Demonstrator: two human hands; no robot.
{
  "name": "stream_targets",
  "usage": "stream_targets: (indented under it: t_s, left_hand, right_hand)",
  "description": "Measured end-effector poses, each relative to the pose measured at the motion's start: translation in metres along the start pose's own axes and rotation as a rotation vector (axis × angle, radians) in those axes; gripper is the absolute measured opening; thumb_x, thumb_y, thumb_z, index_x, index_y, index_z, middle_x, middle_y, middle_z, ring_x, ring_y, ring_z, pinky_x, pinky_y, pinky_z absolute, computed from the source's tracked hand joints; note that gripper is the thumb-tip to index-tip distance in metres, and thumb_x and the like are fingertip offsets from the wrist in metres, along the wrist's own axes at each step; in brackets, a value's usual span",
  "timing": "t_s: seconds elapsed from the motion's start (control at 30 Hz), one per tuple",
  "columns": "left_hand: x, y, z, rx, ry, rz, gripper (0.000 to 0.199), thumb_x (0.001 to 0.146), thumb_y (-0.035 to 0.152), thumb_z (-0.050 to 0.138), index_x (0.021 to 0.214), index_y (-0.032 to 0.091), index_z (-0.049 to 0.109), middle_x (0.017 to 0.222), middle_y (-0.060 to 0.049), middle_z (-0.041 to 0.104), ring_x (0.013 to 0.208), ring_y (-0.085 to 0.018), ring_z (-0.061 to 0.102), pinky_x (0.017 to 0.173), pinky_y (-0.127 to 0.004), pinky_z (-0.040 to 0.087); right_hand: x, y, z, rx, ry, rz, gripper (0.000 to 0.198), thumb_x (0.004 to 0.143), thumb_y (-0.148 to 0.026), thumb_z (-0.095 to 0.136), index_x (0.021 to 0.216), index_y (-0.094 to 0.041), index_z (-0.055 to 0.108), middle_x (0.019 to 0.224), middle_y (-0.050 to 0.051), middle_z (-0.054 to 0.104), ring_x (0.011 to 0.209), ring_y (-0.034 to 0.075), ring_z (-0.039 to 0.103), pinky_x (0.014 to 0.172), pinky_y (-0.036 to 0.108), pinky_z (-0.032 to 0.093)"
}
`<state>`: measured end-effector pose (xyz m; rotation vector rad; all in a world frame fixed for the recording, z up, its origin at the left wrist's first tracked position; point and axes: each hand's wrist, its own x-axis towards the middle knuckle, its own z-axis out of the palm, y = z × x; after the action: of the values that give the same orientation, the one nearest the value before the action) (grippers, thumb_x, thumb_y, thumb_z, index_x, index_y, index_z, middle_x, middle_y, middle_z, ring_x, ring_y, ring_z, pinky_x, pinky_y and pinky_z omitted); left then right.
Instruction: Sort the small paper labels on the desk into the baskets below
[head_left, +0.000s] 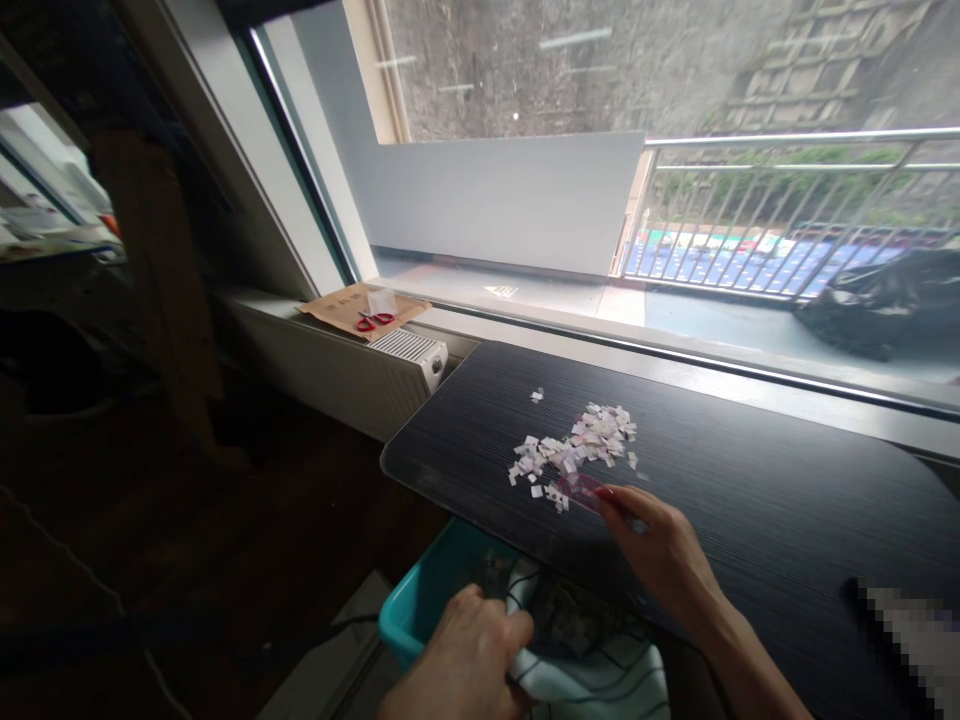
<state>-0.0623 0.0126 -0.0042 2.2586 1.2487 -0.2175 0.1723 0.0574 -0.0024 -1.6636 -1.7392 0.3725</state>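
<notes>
My right hand (664,540) pinches a flat, see-through pink plastic piece (581,490) whose exact kind I cannot make out. The piece is low over the table, at the near edge of a loose pile of small white paper scraps (592,435). Below the table's front edge, my left hand (476,645) is closed on the edge of a pale cloth bag (592,672) with dark stripes. Bits that look like more scraps lie in the shadowed opening of the bag. A turquoise plastic bin (409,610) stands just behind and left of my left hand.
The dark wood-grain table (780,500) stretches along the window. A few scraps (537,396) lie apart at its back. Red-handled scissors (375,321) rest on a brown envelope (337,308) above the radiator (420,355). A blurred-out object (907,640) is at right.
</notes>
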Motion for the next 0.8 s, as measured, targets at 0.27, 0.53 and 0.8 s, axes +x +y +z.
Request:
stream_targets:
  t_s: [0.27, 0.53, 0.8]
  left_hand:
    - [0.001, 0.005, -0.001, 0.009, 0.0, 0.003, 0.014, 0.079, 0.035, 0.052, 0.079, 0.022, 0.059, 0.081, -0.003, 0.061, 0.084, -0.022, 0.054, 0.089, -0.036, 0.035]
    - [0.001, 0.006, -0.003, 0.023, -0.013, 0.005, 0.018, 0.079, 0.037, 0.052, 0.079, 0.021, 0.059, 0.082, -0.003, 0.061, 0.085, -0.021, 0.054, 0.088, -0.035, 0.036]
    - [0.003, 0.009, -0.001, 0.031, -0.006, 0.021, 0.017, 0.079, 0.037, 0.053, 0.082, 0.021, 0.06, 0.085, -0.004, 0.063, 0.088, -0.023, 0.055, 0.087, -0.036, 0.036]
  right_hand:
    - [0.005, -0.003, 0.004, 0.0, 0.001, 0.03, 0.021, 0.083, -0.028, 0.051, 0.09, -0.022, 0.07, 0.087, 0.002, 0.072, 0.078, 0.018, 0.065, 0.07, 0.026, 0.046]
    - [-0.007, 0.002, -0.006, -0.073, 0.074, 0.152, 0.023, 0.081, -0.033, 0.051, 0.087, -0.021, 0.07, 0.076, 0.003, 0.071, 0.068, 0.018, 0.065, 0.065, 0.027, 0.046]
    - [-0.003, -0.002, 0.002, -0.01, 0.047, 0.064, 0.023, 0.082, -0.03, 0.049, 0.088, -0.021, 0.069, 0.079, 0.003, 0.071, 0.067, 0.017, 0.064, 0.065, 0.025, 0.047]
